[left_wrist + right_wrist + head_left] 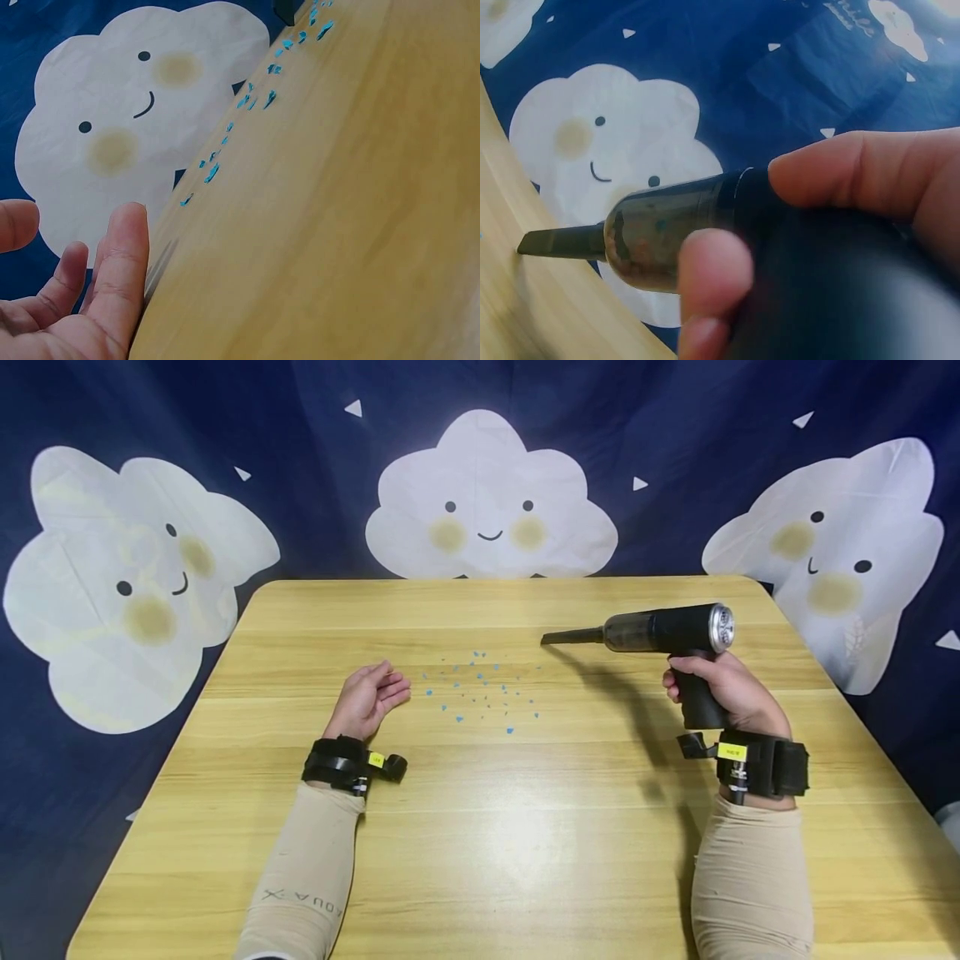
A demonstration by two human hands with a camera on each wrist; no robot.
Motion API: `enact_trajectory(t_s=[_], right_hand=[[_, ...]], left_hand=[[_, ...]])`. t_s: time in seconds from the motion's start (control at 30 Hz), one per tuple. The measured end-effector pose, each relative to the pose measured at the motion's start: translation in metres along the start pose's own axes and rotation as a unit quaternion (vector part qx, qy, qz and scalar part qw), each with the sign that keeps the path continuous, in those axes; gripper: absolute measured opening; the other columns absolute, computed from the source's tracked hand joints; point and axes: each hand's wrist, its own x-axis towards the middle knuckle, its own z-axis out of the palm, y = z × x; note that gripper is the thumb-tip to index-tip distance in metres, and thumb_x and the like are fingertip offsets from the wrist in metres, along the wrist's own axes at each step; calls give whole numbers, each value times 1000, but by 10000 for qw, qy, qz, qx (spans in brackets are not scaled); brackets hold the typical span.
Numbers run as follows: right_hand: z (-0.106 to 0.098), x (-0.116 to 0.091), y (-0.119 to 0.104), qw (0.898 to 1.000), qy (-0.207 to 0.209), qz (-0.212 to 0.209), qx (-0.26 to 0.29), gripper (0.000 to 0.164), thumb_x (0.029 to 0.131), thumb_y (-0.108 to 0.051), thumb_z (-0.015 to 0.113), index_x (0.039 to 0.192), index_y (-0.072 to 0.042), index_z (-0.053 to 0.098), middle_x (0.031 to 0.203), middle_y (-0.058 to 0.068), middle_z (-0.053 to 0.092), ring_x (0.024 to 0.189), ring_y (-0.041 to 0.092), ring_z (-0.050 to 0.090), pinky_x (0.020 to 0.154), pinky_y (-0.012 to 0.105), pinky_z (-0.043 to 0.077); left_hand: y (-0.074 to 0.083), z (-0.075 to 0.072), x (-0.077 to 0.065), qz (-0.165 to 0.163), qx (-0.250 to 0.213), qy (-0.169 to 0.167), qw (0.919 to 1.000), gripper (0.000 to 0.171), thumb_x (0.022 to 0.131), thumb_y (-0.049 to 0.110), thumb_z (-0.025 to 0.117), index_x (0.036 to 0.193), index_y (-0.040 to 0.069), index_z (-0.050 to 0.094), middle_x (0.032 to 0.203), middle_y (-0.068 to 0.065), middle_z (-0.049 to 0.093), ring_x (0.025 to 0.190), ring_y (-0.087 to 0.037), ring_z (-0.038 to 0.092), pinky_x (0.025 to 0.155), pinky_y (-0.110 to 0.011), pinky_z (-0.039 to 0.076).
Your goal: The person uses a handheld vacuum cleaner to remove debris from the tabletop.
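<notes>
A black handheld vacuum cleaner [660,631] with a clear dust chamber and a narrow nozzle is held above the table by my right hand [738,693], which grips its handle. Its nozzle [562,242] points left, toward a scatter of small blue scraps [480,677] on the wood. In the right wrist view, fingers and thumb wrap the blurred dark body. Left of the scraps, my left hand [367,700] rests by the table with fingers relaxed and nothing held. The left wrist view shows its fingers [127,247] loosely extended near the surface.
The wooden table [450,860] has rounded far corners. Behind it hangs a dark blue curtain [315,410] printed with smiling white clouds [491,477]. Both forearms wear beige sleeves [750,877] and black wrist straps [761,764].
</notes>
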Motion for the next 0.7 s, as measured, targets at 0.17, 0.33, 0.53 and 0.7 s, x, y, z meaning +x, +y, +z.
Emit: enact_trajectory(t_s=[0.17, 0.33, 0.53, 0.7], right_hand=[[-3, 4, 3, 9934, 512, 113, -1019, 15, 95, -6, 56, 108, -4, 48, 76, 1, 66, 68, 12, 62, 61, 23, 54], [-8, 7, 10, 9488, 1659, 196, -2681, 33, 86, -11, 67, 111, 2, 50, 75, -14, 63, 70, 6, 61, 61, 21, 53], [-12, 11, 19, 8878, 2675, -444, -3717, 47, 80, -15, 74, 117, 3, 50, 81, -5, 63, 61, 6, 64, 58, 21, 52], [-16, 4, 18, 8382, 2699, -802, -4671, 54, 74, -25, 80, 111, 4, 55, 94, 22, 63, 76, 25, 57, 68, 38, 45]], left_hand=[[0, 1, 0, 18, 27, 53, 10000, 40, 101, 21, 44, 130, -3, 32, 102, -10, 50, 92, -19, 61, 86, -29, 55], [0, 1, 1, 58, -6, 14, 10000, 39, 101, 21, 45, 129, -3, 33, 104, -11, 50, 92, -20, 61, 86, -29, 55], [1, 2, 1, 19, 2, -8, 10000, 41, 101, 21, 45, 131, -3, 32, 106, -11, 49, 93, -20, 60, 84, -28, 56], [0, 2, 1, -24, 39, 14, 10000, 41, 101, 20, 44, 132, -3, 31, 107, -12, 48, 93, -20, 60, 85, -28, 55]])
